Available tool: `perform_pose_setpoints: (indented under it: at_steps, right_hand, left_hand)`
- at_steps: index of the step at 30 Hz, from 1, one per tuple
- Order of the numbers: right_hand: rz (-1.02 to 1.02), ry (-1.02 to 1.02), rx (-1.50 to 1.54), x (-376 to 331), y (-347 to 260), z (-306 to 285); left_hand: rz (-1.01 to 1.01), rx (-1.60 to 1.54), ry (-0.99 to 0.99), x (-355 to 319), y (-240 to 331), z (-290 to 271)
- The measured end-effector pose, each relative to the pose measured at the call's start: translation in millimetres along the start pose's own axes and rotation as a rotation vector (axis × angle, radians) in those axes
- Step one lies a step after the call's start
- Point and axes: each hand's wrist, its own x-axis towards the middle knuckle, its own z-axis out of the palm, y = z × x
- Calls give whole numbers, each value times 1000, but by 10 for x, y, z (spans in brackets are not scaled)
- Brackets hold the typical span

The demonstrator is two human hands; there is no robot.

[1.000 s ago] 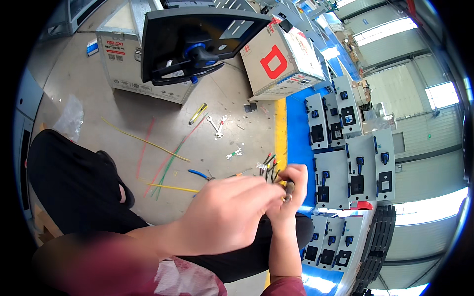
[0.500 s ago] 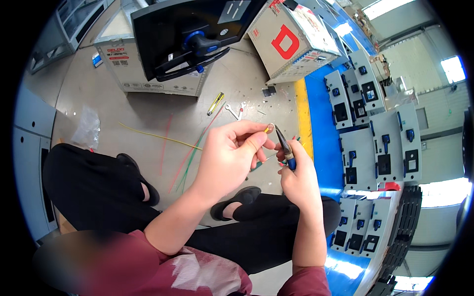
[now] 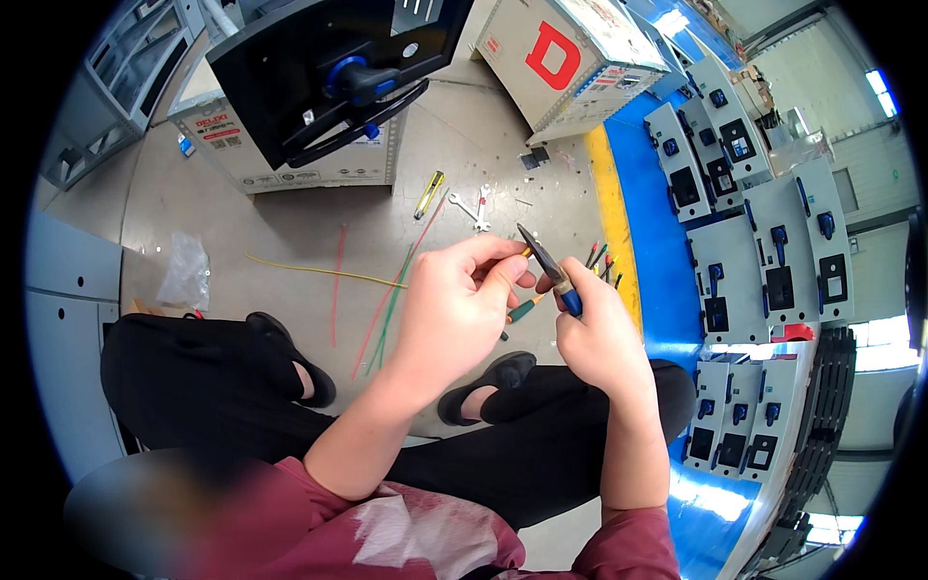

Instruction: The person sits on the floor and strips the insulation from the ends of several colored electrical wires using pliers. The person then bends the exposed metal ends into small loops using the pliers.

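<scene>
My left hand (image 3: 449, 300) is closed in a pinch on a yellow wire (image 3: 329, 272), near its end. The rest of the wire trails out behind the hand over the floor to the left. My right hand (image 3: 601, 324) is wrapped round long-nosed pliers (image 3: 544, 257) with dark jaws and blue handles. The jaws lie across the wire's end, just past my left fingertips; whether they grip it I cannot tell. Below the hands, a screwdriver (image 3: 525, 309) with a green and orange handle is partly hidden.
On the floor ahead are a yellow utility knife (image 3: 429, 195), wrenches (image 3: 474, 209), and red and green wires (image 3: 389, 307). A clear plastic bag (image 3: 186, 273) lies left. Crates (image 3: 570, 72) and a black monitor (image 3: 338, 82) stand beyond. Grey panels (image 3: 732, 280) line the right.
The pliers have turned, and their jaws now cross the wire's end, pointing up and left. Both hands stay close together. The whole view has shifted a little.
</scene>
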Motion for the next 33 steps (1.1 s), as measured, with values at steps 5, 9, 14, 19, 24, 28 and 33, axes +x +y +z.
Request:
perform_pose_setpoints:
  at_steps: [5,9,14,19,24,28,33]
  right_hand:
    - [60,-15,-9,20,-3,-8]
    - [95,-76,36,44,24,-36]
    - [74,-124,170,53,89,-18]
    - [53,-42,78,40,27,32]
    - [107,-22,-59,65,-18,42]
    - [117,-115,36,116,93,18]
    - [295,-180,1005,317,469,102]
  left_hand:
    - [-14,40,-43,93,-66,-43]
    - [75,73,-109,201,-206,-118]
    - [140,86,-107,207,-207,-127]
    - [116,102,-83,139,-96,-109]
    - [51,103,-91,156,-69,-136]
    - [39,51,-105,220,-210,-154]
    - [8,-67,-24,313,-291,-255]
